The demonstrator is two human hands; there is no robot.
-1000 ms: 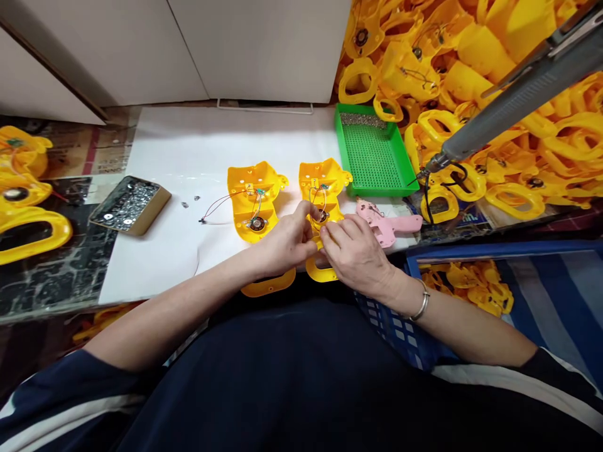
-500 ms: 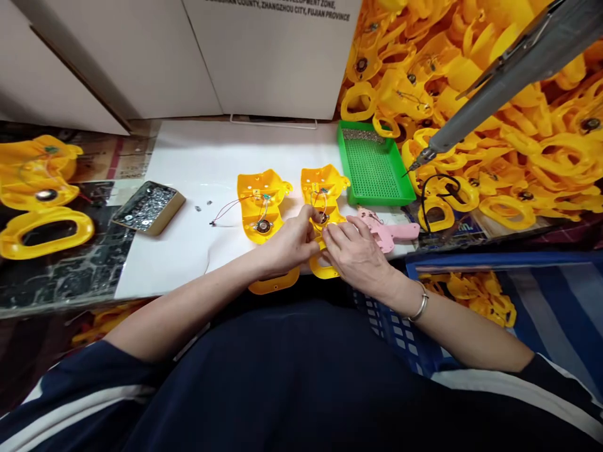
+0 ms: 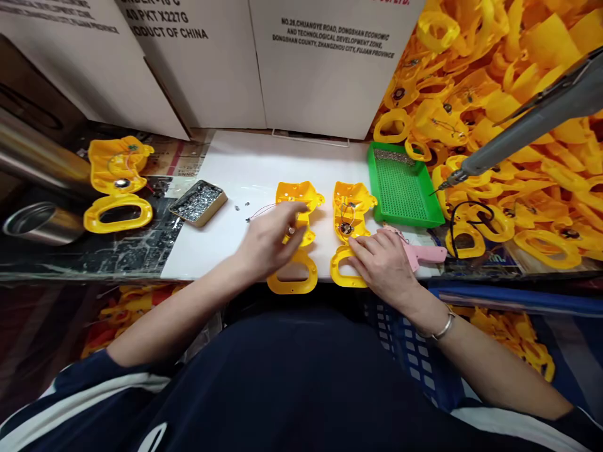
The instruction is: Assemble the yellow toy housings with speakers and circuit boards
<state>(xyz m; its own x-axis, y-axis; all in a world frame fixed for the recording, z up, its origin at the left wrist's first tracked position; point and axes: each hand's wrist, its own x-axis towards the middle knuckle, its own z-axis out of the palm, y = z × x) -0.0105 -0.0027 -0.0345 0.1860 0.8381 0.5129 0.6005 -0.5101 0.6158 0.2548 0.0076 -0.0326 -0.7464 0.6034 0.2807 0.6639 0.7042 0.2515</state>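
My left hand hovers over the left yellow plastic shell, thumb and fingers apart and slightly blurred. It hides most of that shell's middle; red wires trail out leftward. The fingers of my right hand press on the right yellow plastic shell where its body meets the handle loop. Inside this shell sit a round dark speaker and thin wires. A pink plastic part lies partly beneath my right hand.
A small box of metal parts stands left on the white sheet. At right are a green tray with tiny screws, a hanging electric screwdriver and heaped yellow shells. Cardboard boxes line the back.
My left hand has left the right shell and moved left over the other one. My right hand stays at the right shell. The view has shifted left.
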